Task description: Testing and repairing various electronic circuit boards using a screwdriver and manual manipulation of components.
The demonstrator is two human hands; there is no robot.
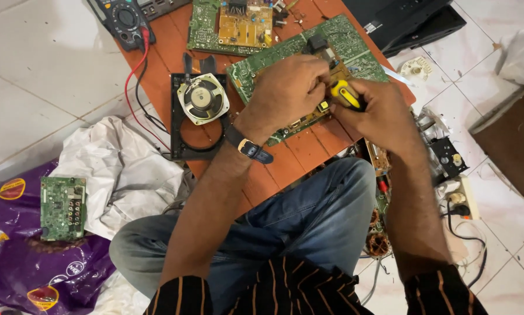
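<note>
- Right hand (378, 111): grip closed around the yellow-and-black handle of a screwdriver (346, 94), just right of the frame's centre top. The tip is hidden under the hands; its contact point cannot be told.
- Left hand (288, 87): fingers curled, resting on the large green circuit board (355, 44) just beside the screwdriver handle. Whether this grip encloses anything cannot be told. A dark-strapped wristwatch (248, 146) sits on the left wrist.
- The large circuit board lies tilted across the upper centre of the orange-brown worktop (163, 64), its lower edge covered by both hands.
- Upper centre, above the hands: a second circuit board (206, 26), green with a yellow-brown panel, lying flat on the worktop.
- Left of the left hand: a round speaker (202, 98) seated in a black frame (183, 146), whose lower round opening shows the worktop through it.
- Upper left: a multimeter (125, 20) at the worktop corner, with red and black leads (131, 79) running down the left edge.
- Lower left: a small green circuit board (62, 208) lying on a purple plastic bag (17, 256), beside crumpled white cloth (119, 172) on the tiled floor (40, 70).
- Right of the frame: loose parts and a white power strip (466, 195) on the floor, beside the right forearm.
- Bottom centre: the person's knee in blue jeans (308, 216) below the worktop edge.
</note>
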